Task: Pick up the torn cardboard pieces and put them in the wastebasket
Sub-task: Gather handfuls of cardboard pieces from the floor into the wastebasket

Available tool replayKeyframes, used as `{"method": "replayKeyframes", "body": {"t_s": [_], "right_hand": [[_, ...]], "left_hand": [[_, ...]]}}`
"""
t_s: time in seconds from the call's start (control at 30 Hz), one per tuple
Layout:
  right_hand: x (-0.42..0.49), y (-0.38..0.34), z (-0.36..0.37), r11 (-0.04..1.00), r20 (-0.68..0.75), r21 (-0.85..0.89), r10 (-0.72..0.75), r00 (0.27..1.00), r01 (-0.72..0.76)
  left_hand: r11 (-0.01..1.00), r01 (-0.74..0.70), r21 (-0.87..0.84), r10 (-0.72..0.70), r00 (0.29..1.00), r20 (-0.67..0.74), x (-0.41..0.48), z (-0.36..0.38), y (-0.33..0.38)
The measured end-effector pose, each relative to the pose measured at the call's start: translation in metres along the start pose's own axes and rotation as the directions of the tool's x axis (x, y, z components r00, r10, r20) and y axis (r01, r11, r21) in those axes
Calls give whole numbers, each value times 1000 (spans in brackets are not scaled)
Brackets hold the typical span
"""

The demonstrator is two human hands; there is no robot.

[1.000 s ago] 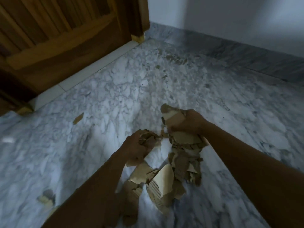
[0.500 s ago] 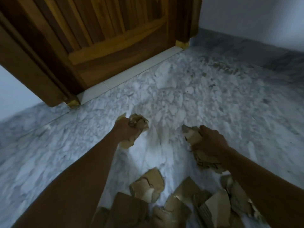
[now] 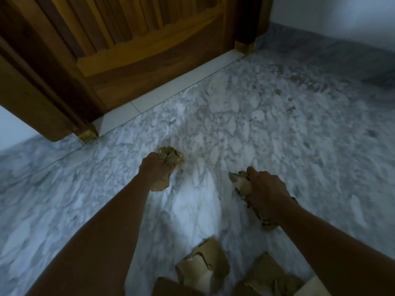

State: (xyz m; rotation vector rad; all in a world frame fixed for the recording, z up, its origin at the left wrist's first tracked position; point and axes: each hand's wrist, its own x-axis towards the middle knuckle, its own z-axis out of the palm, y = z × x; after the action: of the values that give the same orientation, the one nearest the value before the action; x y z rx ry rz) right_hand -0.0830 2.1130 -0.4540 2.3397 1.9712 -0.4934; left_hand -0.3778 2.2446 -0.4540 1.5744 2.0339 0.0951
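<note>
Veined grey-white marble floor [image 3: 277, 129] meets a ribbed wooden door [image 3: 132, 39] at upper left. At centre, the left hand [image 3: 155, 169] and right hand [image 3: 266, 194] each clench crumpled brown cardboard scraps [image 3: 171, 157]; flat torn pieces [image 3: 205, 265] lie at the bottom edge.

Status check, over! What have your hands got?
Left hand shut on crumpled brown cardboard wad. Right hand shut on torn cardboard strips. More pieces on floor. Wastebasket unseen.

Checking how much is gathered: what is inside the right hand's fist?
The right hand grips torn cardboard, scraps poking out ahead and below. How much sits under the palm is hidden.
</note>
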Motion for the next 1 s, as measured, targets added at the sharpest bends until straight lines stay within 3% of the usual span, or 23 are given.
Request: {"method": "replayKeyframes", "body": {"t_s": [0.27,0.37,0.47,0.63,0.77,0.9,1.0], "right_hand": [[-8,4,1,999,4,38,-4,1000,3],[-18,7,6,997,-77,81,7,997,-1],[-32,4,13,999,-184,45,3,983,5],[-51,-4,12,1000,-226,-7,9,974,-10],[-74,9,-16,976,-152,220,27,988,7],[-109,75,-57,966,-258,256,23,966,45],[-140,149,-74,987,-253,144,104,962,-69]], "left_hand": [[995,39,-92,-47,995,-89,-21,18,8],[998,21,62,-13,991,-135,-43,29,7],[997,-76,-17,72,982,-175,-65,40,3],[948,-192,-255,167,979,-117,-105,42,4],[921,-232,-313,235,972,-29,-147,46,25],[913,-214,-347,280,948,151,-182,50,53],[904,-258,-342,341,916,210,-215,60,82]]}}
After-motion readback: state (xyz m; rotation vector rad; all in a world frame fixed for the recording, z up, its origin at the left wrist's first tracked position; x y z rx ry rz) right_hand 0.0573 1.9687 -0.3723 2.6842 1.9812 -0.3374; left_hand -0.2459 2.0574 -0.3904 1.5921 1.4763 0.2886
